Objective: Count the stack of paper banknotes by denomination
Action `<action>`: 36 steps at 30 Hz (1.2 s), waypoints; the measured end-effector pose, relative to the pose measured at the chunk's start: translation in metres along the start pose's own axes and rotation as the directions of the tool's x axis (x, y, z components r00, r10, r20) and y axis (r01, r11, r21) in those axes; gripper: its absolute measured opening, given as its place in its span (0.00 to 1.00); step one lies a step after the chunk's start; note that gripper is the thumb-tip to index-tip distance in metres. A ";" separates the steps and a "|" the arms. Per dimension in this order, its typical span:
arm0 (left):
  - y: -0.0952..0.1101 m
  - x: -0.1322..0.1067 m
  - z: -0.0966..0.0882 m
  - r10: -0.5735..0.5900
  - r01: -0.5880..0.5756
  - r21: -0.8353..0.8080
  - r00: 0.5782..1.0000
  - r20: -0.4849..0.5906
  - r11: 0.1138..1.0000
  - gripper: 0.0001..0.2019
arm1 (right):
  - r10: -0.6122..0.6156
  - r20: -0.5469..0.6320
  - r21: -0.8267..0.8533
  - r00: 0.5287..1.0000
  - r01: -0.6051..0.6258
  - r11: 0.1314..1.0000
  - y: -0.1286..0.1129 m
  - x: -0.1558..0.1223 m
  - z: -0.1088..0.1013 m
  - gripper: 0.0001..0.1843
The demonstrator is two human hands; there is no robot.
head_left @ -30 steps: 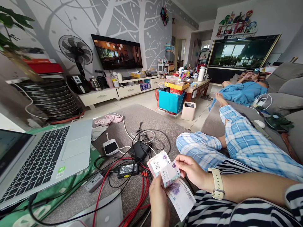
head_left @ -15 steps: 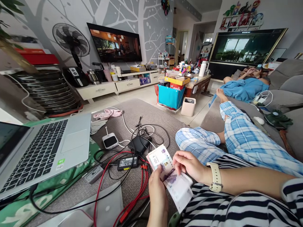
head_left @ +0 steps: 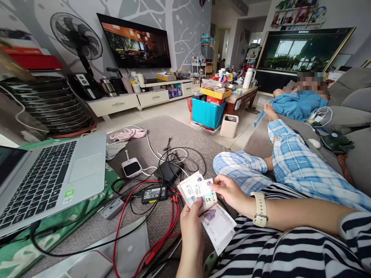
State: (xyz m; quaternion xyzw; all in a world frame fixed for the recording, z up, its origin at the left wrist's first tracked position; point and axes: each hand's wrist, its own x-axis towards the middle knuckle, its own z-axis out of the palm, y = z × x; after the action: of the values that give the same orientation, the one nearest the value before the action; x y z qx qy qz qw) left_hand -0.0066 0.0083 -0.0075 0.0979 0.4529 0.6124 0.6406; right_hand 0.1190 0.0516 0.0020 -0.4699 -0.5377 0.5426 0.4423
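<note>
A small stack of banknotes point(head_left: 208, 200), the top one printed with a 5, is pinched in my left hand point(head_left: 192, 224), thumb on top. The notes are bent over, so part of the stack points up and part hangs down to the right. My right hand point(head_left: 230, 190) pinches the upper right corner of the top note, which is fanned away from those behind it. A cream watch point(head_left: 260, 209) is on my right wrist. Below the notes is my striped shirt point(head_left: 278, 247).
An open laptop point(head_left: 84, 170) lies on a green cloth at the left. Tangled cables, a black power adapter point(head_left: 154, 194) and a small white device point(head_left: 131, 167) cover the grey sofa seat. Plaid-trousered legs point(head_left: 295, 154) stretch to the right. Another person lies under a blue cloth point(head_left: 298, 106) farther back.
My right hand has shifted up and now grips the top note's corner, lifting it apart from the notes behind. The view has tilted slightly downward.
</note>
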 end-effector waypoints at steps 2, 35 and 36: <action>-0.002 0.002 -0.001 0.015 -0.015 -0.002 1.000 0.006 1.000 0.16 | 0.010 0.000 0.006 1.000 -0.010 1.000 -0.002 0.000 0.001 0.18; -0.002 0.005 -0.003 0.054 -0.051 0.085 0.998 -0.035 0.995 0.20 | -0.028 0.129 0.051 0.991 0.021 0.998 -0.016 -0.007 0.005 0.18; -0.002 0.005 -0.003 0.057 -0.054 0.090 0.998 -0.035 0.995 0.21 | -0.028 0.130 0.052 0.991 0.021 0.998 -0.016 -0.007 0.005 0.18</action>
State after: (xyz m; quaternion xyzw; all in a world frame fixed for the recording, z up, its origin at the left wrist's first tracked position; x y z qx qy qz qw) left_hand -0.0082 0.0109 -0.0125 0.1272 0.4888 0.6108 0.6097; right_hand 0.1146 0.0441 0.0177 -0.4156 -0.5572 0.5801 0.4246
